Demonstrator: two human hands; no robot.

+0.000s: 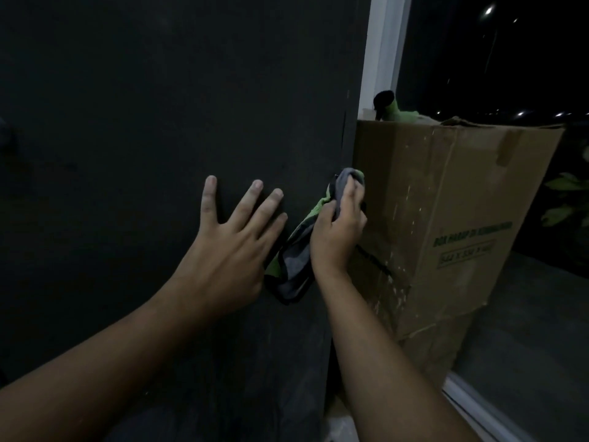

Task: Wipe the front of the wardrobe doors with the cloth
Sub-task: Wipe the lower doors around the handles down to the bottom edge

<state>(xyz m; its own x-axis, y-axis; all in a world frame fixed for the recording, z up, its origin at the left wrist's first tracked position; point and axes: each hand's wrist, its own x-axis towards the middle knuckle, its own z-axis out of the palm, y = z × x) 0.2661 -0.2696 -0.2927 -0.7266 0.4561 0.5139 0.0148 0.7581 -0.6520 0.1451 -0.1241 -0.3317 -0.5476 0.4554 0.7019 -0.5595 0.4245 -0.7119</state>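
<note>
Grey-and-green cloth (pixel 293 263) bunched against the black wardrobe door (pixel 127 122) near its right edge, gripped in right hand (pixel 338 231). Left hand (pixel 223 256) flat on door, fingers spread. Just right, worn cardboard box (pixel 430 186) before dark window (pixel 478 59).

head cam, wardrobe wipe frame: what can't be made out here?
- Head view, wardrobe door: top, bottom and left are cut off by the frame edges; too dark to see dirt or wiped patches.
- Head view, cloth: its middle is hidden under the right hand; contact with the door cannot be told.
- Head view, cardboard box: green print blurred, unreadable; contents hidden by its walls.
</note>
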